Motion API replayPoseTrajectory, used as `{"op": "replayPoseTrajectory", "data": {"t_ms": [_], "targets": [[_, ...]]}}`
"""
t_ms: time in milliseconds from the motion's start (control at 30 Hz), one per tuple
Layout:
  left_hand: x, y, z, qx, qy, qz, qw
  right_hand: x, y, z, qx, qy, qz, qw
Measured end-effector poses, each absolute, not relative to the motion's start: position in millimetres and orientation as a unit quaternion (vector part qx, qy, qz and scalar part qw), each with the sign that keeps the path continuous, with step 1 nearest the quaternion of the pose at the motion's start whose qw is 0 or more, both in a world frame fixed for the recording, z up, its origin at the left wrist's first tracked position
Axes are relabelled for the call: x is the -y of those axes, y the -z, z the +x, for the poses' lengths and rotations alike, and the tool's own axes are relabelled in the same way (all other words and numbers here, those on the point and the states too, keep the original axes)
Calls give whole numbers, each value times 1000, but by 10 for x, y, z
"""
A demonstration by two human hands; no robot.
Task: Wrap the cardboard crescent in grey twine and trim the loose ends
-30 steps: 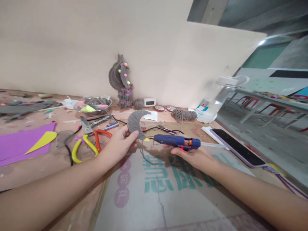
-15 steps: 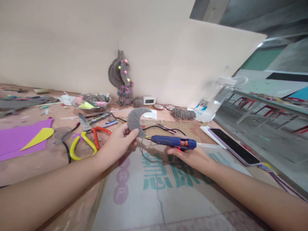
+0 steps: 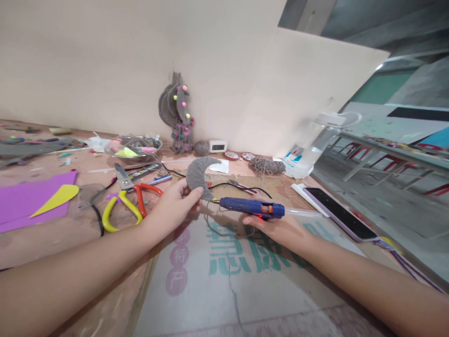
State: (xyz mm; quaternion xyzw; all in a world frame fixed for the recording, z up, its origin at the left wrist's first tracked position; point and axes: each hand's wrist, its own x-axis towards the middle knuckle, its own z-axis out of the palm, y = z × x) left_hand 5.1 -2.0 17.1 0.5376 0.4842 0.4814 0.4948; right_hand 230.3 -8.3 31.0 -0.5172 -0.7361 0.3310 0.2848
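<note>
My left hand [image 3: 182, 199] pinches a grey crescent moon wrapped in yarn [image 3: 197, 178] by its lower part, thumb in front. My right hand [image 3: 266, 227] is closed around a blue hot glue gun [image 3: 252, 208], with a clear glue stick [image 3: 303, 213] poking out of its back end. The gun's nozzle meets the crescent's lower tip, though actual contact is too small to tell. A red light glows under the gun's body. From near the crescent a loose strand of grey yarn [image 3: 219, 231] loops down over the printed cardboard sheet [image 3: 196, 304].
Scissors with yellow and red handles [image 3: 122, 213] lie left, beside purple sheets [image 3: 35, 201]. Behind stand a bowl of craft bits [image 3: 135, 157], a small digital clock [image 3: 218, 146], a yarn bundle [image 3: 266, 165] and a water bottle [image 3: 308, 145]. A phone [image 3: 340, 213] lies right.
Almost nothing differs. The glue gun and right hand have shifted very slightly left, while the crescent stays in my left hand.
</note>
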Motion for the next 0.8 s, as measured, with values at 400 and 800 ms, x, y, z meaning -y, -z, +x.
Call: {"op": "replayPoseTrajectory", "data": {"t_ms": [400, 800], "targets": [[9, -162, 60, -479, -483, 512, 524, 96, -305, 2312, 744, -302, -536, 261], [15, -168, 62, -482, -487, 505, 525, 90, -289, 2322, 763, -283, -517, 266]]}}
